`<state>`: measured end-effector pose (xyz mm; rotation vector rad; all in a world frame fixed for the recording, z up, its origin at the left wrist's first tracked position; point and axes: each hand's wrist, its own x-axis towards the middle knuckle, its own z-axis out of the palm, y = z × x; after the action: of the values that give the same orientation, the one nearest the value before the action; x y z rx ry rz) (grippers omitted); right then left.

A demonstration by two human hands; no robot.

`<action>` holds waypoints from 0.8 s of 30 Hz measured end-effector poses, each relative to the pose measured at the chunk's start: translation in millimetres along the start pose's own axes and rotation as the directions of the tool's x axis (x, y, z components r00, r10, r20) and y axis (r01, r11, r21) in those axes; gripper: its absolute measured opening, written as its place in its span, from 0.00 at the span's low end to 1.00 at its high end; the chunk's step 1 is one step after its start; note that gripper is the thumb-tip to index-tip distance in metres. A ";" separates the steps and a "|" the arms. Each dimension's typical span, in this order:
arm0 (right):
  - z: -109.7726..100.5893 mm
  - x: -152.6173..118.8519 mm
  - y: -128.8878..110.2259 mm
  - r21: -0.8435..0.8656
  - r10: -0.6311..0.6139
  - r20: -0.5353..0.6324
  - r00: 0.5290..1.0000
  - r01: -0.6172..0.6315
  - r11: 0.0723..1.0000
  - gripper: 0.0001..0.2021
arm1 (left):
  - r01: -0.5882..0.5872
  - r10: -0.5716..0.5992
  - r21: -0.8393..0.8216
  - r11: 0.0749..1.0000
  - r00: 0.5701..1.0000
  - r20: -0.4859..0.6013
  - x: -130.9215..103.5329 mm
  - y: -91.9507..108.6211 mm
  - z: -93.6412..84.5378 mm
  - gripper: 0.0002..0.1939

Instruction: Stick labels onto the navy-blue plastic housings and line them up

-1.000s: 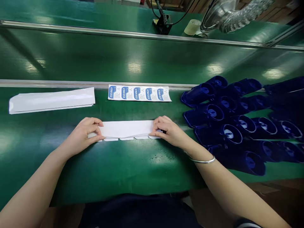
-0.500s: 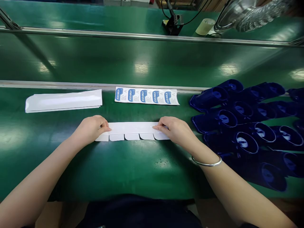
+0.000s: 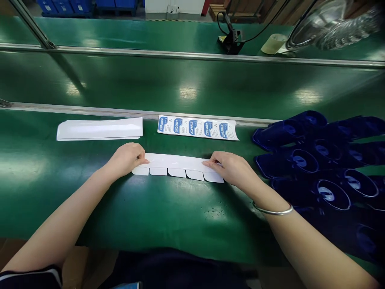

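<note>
A white label strip [image 3: 176,161] lies low over the green table in front of me, its near edge cut into several round-cornered tabs. My left hand [image 3: 128,159] pinches the left end between thumb and fingers. At the other end, my right hand [image 3: 234,166] grips the strip the same way, with a silver bangle on that wrist. Beyond the hands is a sheet of blue-and-white printed labels [image 3: 198,127]. To its left rests a small stack of white strips [image 3: 100,129].
Several dark blue plastic tube-like parts [image 3: 300,161] crowd the right side. A metal rail [image 3: 192,57] crosses behind. On the far bench stand a black holder [image 3: 233,42], a tape roll [image 3: 274,43] and a flexible silver duct [image 3: 345,32].
The whole view has shifted, so the scene sits further right and slightly lower. Both hands keep hold of the strip, which now looks slightly more tilted, right end nearer me.
</note>
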<state>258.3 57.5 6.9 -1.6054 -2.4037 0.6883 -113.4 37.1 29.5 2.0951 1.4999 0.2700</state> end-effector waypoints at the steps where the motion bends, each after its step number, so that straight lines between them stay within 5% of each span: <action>1: 0.7 2.5 -0.2 0.043 0.044 0.017 0.999 -0.045 0.998 0.14 | 0.029 -0.029 -0.031 0.999 1.000 0.001 1.8 1.0 -0.5 0.17; 5: 0.0 13.9 -0.4 0.191 0.086 0.058 0.995 -0.095 0.977 0.16 | 0.079 -0.082 -0.091 0.993 0.996 -0.034 0.4 2.8 -5.1 0.16; 10: -11.6 25.9 1.0 0.359 0.001 0.121 0.993 -0.045 0.932 0.30 | -0.003 -0.005 -0.167 0.986 0.999 -0.052 -20.3 -7.4 -16.5 0.16; 15: -21.0 20.2 1.7 0.484 -0.031 0.149 0.988 -0.045 0.874 0.34 | -0.076 0.072 -0.526 0.847 0.997 -0.027 -40.8 -20.4 -16.9 0.51; 18: -25.2 15.7 6.0 0.510 -0.012 0.144 0.990 -0.063 0.858 0.33 | -0.141 0.048 -0.692 0.708 0.987 -0.152 -39.4 -14.4 -9.5 0.52; 21: -35.5 18.5 11.9 0.496 0.033 0.045 0.998 -0.051 0.867 0.32 | -0.211 0.007 -0.768 0.605 0.966 -0.260 -30.3 -4.7 2.7 0.46; 24: -49.9 26.7 5.4 0.424 0.078 -0.185 0.980 0.009 0.905 0.30 | -0.228 -0.033 -0.785 0.576 0.953 -0.301 -22.6 2.0 15.8 0.43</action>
<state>271.2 97.4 45.3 -1.4556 -1.9207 0.9321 -112.7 10.8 20.7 1.3834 1.0550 1.1297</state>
